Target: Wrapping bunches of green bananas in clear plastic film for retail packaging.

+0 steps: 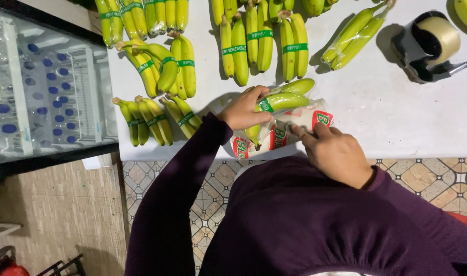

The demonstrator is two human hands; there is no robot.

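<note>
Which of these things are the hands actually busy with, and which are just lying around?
In hand:
- banana bunch, under the left hand
- printed plastic bag, pinched by the right hand

Lying about:
- banded banana bunches on the white table
- tape dispenser
- glass-topped cooler

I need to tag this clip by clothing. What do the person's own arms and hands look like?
Both arms are covered by long dark purple sleeves of a soft-looking top, with the cuffs ending at the wrists. The left hand and right hand are bare: no gloves, and no rings, watch or bracelet show from this view.
</note>
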